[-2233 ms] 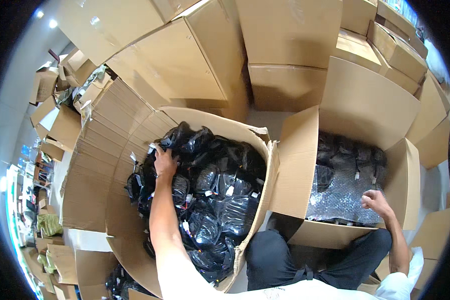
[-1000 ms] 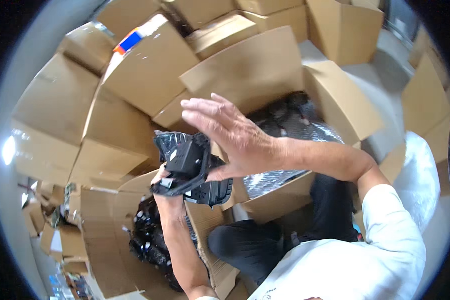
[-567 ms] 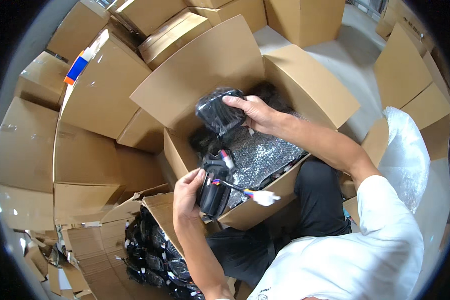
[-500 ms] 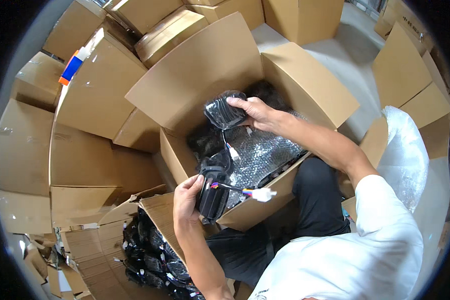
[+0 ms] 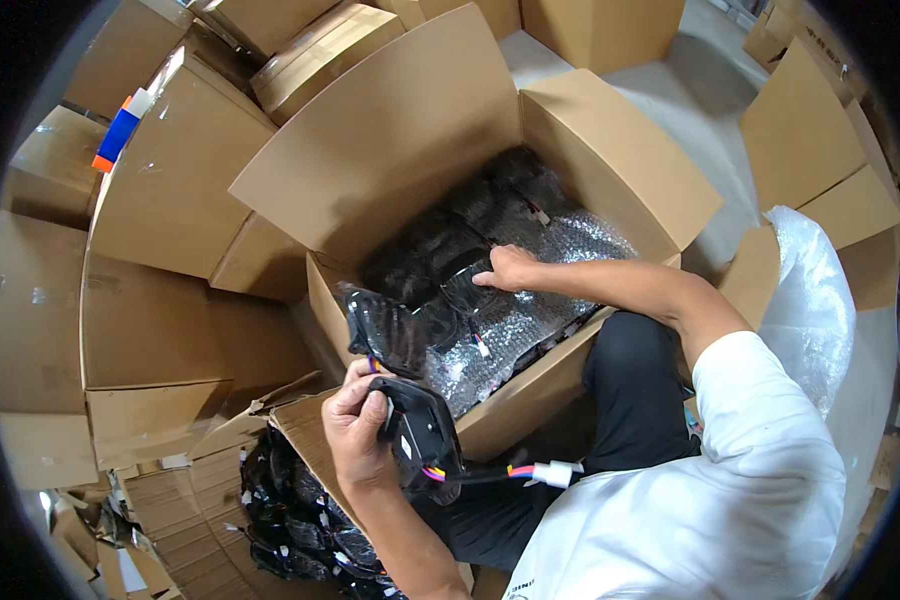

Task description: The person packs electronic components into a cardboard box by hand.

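Observation:
My left hand [image 5: 358, 420] is closed on a black plastic part [image 5: 422, 425], whose coloured wires end in a white connector [image 5: 555, 473]. Just beyond that hand, a second black part in a clear bag [image 5: 388, 332] is held up over the carton's near left side, a wire running from it to my fingers. My right hand [image 5: 510, 270] reaches into the open carton [image 5: 400, 130], thumb and fingers gripping another bagged black part [image 5: 463, 290] low over the contents. Bubble wrap [image 5: 520, 325] covers part of the carton's contents; more dark bagged parts [image 5: 440, 240] lie along the far side.
A lower carton [image 5: 185, 510] at the near left holds many bagged black parts [image 5: 295, 510]. Stacked cartons [image 5: 170, 190] fill the left and back; a blue and orange tape dispenser [image 5: 120, 135] sits on one. Loose bubble wrap [image 5: 805, 300] stands on the right.
My right hand has lowered its bagged part into the carton. My left hand has come slightly nearer with its part, which has turned, and a second bagged part now shows beyond it.

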Motion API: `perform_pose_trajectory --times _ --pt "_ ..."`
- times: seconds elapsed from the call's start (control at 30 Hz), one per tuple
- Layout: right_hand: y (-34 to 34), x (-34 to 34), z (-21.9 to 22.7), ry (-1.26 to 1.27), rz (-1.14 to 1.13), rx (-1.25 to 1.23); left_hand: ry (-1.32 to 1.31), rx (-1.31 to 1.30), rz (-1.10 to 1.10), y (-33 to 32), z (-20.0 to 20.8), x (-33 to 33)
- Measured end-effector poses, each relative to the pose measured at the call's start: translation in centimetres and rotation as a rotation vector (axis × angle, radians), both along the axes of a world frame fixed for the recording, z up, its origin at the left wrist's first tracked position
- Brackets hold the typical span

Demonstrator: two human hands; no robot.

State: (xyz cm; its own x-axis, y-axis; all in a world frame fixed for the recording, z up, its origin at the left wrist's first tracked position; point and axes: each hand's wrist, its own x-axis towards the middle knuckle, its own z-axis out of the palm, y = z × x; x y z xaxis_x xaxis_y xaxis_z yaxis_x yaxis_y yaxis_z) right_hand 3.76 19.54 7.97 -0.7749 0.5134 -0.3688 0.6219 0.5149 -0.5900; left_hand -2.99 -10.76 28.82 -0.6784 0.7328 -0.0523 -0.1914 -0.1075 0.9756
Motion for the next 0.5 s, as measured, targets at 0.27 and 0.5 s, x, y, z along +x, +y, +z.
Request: perform_pose_trajectory --times 0.27,0.5 --pt "-2.6 2.0 14.3 0.531 0.399 -1.699 -0.197 0.125 -0.174 3.1 -0.6 2.3" --pt "6.4 1.1 13.7 0.695 -0.123 -1.302 -0.365 0.188 -0.094 3.8 -1.2 1.6"
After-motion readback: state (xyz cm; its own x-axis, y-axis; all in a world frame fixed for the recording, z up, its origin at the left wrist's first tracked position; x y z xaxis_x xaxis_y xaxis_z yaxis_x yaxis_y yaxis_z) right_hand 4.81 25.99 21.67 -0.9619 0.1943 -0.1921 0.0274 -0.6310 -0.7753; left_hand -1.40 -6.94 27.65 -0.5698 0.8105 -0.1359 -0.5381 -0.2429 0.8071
